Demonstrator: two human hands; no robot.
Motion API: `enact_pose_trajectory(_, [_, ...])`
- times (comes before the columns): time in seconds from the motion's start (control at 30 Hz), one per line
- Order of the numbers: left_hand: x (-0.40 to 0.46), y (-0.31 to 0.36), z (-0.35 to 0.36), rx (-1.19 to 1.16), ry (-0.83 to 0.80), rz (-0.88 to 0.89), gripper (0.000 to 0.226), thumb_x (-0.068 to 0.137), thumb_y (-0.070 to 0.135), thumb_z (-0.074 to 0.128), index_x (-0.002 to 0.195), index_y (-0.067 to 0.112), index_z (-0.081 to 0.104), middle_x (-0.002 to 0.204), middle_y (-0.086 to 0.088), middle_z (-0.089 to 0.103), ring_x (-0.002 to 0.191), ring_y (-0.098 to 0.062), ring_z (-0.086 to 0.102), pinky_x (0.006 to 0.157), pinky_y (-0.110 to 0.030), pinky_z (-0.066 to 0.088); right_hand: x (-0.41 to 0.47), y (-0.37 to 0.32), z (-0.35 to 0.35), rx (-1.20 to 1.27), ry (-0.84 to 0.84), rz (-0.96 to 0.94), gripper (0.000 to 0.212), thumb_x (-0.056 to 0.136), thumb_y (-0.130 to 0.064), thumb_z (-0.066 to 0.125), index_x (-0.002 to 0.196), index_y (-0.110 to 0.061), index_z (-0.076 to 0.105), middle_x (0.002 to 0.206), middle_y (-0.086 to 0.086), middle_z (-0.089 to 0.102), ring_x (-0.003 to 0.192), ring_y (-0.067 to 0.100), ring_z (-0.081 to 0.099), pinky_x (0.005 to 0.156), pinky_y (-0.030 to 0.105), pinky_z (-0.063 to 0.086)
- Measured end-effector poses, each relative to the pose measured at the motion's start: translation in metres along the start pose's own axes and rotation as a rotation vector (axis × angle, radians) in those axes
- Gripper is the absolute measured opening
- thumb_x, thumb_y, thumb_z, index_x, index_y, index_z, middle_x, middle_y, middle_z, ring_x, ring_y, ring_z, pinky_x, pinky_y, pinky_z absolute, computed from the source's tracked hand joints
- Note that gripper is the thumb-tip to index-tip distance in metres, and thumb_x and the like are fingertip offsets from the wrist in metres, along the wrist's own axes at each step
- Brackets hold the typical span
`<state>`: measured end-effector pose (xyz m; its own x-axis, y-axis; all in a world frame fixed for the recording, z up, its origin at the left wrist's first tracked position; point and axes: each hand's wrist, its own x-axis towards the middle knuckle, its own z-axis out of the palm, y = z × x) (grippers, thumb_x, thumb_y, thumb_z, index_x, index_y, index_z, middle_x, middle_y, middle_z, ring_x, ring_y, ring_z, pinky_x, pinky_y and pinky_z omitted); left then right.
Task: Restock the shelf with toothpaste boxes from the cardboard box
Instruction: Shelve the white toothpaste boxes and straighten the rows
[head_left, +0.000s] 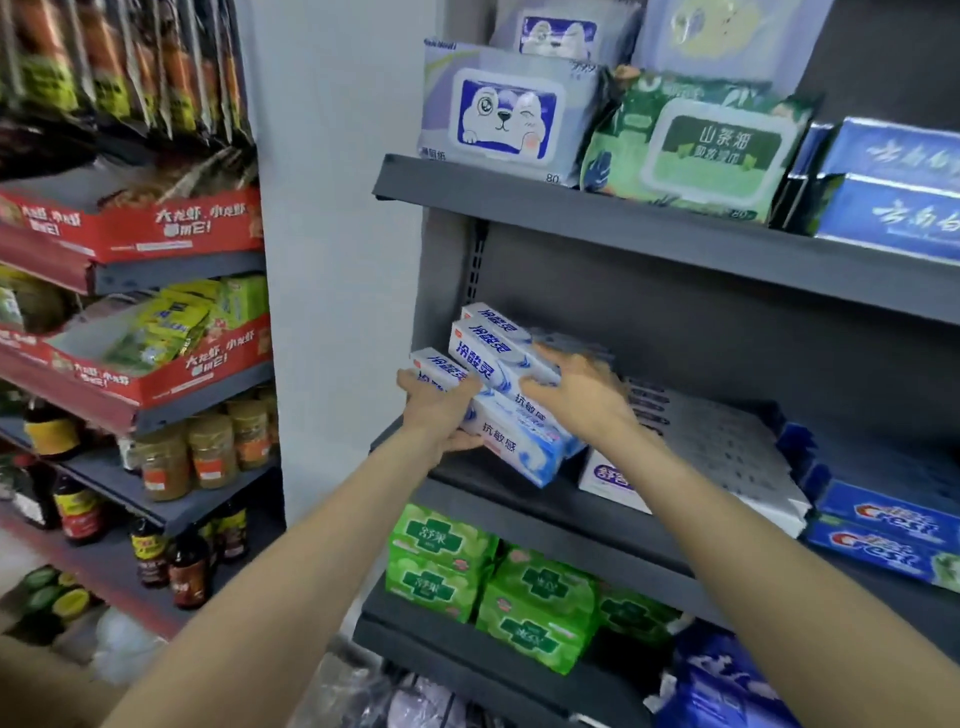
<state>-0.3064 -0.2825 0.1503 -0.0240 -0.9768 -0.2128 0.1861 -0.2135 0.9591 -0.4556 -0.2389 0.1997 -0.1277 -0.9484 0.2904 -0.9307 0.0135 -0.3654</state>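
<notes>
At the left end of the middle shelf (519, 499), I should slide the toothpaste boxes (498, 395) back square against the upright and level them, since they sit tilted. My left hand (441, 410) grips the lower box, fingers curled under; my right hand (576, 389) presses flat on top, fingers seemingly spread though blurred. White-and-blue cartons, stacked three high.

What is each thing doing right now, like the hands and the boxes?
left hand: grips the near end of the toothpaste boxes.
right hand: lies on top of the stack, fingers spread.
toothpaste boxes: stacked, tilted, held over the left end of the middle shelf.
middle shelf: part filled, left end bare.
white box: lying flat on the shelf.
Crest boxes: stacked, closed.
</notes>
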Motion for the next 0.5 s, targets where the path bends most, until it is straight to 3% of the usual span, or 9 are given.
enact_pose_trajectory(0.07, [0.009, 0.003, 0.005, 0.014, -0.023, 0.015, 0.088, 0.080, 0.021, 0.073, 0.139, 0.021, 0.008, 0.117, -0.013, 0.057, 0.083, -0.029, 0.068, 0.053, -0.046, 0.058, 0.018, 0.004, 0.008, -0.052, -0.052, 0.036, 0.062, 0.081, -0.046, 0.060, 0.139, -0.039, 0.040, 0.140, 0.007, 0.048, 0.125, 0.028, 0.048, 0.095, 0.034, 0.044])
enact_pose_trajectory(0.13, [0.019, 0.004, 0.011, 0.108, -0.035, 0.022, 0.089, 0.077, 0.017, 0.075, 0.137, 0.018, 0.009, 0.119, -0.013, 0.055, 0.093, -0.032, 0.066, 0.059, -0.054, 0.057, 0.032, 0.011, 0.018, -0.073, -0.106, 0.053, 0.073, 0.077, -0.044, 0.068, 0.142, -0.031, 0.038, 0.143, 0.006, 0.044, 0.128, 0.027, 0.044, 0.098, 0.036, 0.044])
enact_pose_trajectory(0.23, [0.030, 0.003, 0.015, 0.148, -0.023, -0.022, 0.062, 0.082, 0.009, 0.069, 0.115, 0.015, 0.017, 0.125, -0.015, 0.048, 0.091, -0.031, 0.064, 0.053, -0.048, 0.058, 0.048, 0.025, 0.028, 0.009, -0.108, 0.046, 0.073, 0.072, -0.031, 0.078, 0.135, -0.017, 0.046, 0.136, 0.008, 0.050, 0.126, 0.027, 0.046, 0.097, 0.035, 0.043])
enact_pose_trajectory(0.33, [0.041, -0.001, 0.014, 0.047, -0.076, -0.132, 0.070, 0.083, 0.009, 0.070, 0.125, 0.015, 0.013, 0.110, -0.015, 0.048, 0.068, -0.031, 0.065, 0.059, -0.047, 0.059, 0.062, 0.038, 0.022, 0.153, -0.087, 0.024, 0.052, 0.075, -0.018, 0.078, 0.121, -0.006, 0.059, 0.125, 0.010, 0.061, 0.116, 0.023, 0.056, 0.090, 0.023, 0.040])
enact_pose_trajectory(0.4, [0.041, 0.001, 0.014, 0.005, -0.111, -0.147, 0.065, 0.082, 0.007, 0.071, 0.115, 0.017, 0.015, 0.105, -0.014, 0.043, 0.072, -0.032, 0.064, 0.059, -0.045, 0.058, 0.064, 0.042, 0.016, 0.115, -0.102, -0.019, 0.045, 0.080, -0.019, 0.074, 0.121, -0.006, 0.061, 0.126, 0.008, 0.061, 0.117, 0.021, 0.057, 0.095, 0.024, 0.039])
enact_pose_trajectory(0.5, [0.038, 0.006, 0.013, -0.004, -0.133, -0.144, 0.065, 0.081, 0.003, 0.071, 0.108, 0.019, 0.015, 0.114, -0.016, 0.042, 0.069, -0.031, 0.065, 0.055, -0.039, 0.059, 0.064, 0.045, 0.014, -0.003, -0.072, -0.086, 0.040, 0.086, -0.026, 0.067, 0.122, -0.009, 0.060, 0.126, 0.011, 0.059, 0.114, 0.024, 0.057, 0.095, 0.030, 0.042])
